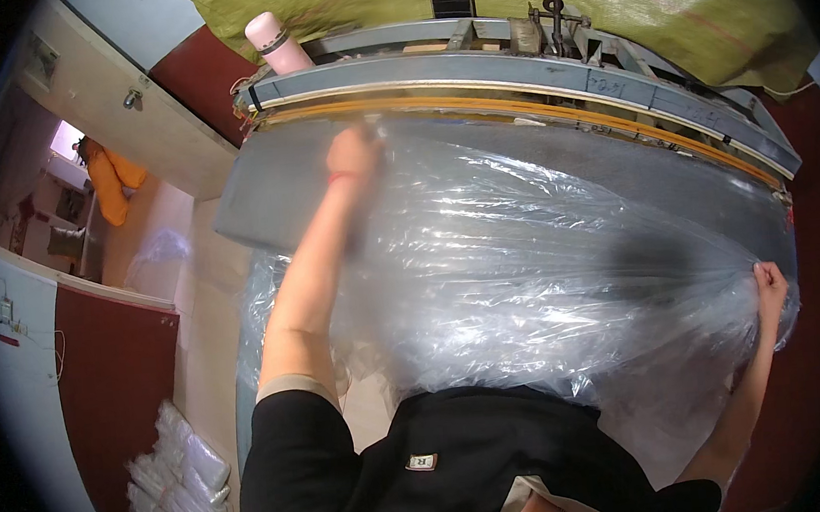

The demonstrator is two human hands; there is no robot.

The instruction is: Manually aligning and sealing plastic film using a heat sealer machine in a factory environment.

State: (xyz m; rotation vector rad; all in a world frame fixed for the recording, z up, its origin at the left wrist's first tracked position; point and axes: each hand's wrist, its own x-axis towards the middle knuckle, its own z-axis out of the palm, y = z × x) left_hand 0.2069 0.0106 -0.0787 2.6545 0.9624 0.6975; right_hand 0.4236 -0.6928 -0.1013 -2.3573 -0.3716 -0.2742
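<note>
While your right hand [769, 278] grips one edge of the clear plastic sheet [526, 266] in a closed fist near you, your left hand [354, 153] clutches its far edge, stretching it across the grey bench [260, 191] toward the sealing bar [514, 103], beyond which a pink bottle [276, 43] stands.

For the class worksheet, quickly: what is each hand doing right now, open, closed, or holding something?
Left hand: closed on the clear plastic sheet near the sealing bar.
Right hand: closed, gripping the sheet's right edge.
</note>
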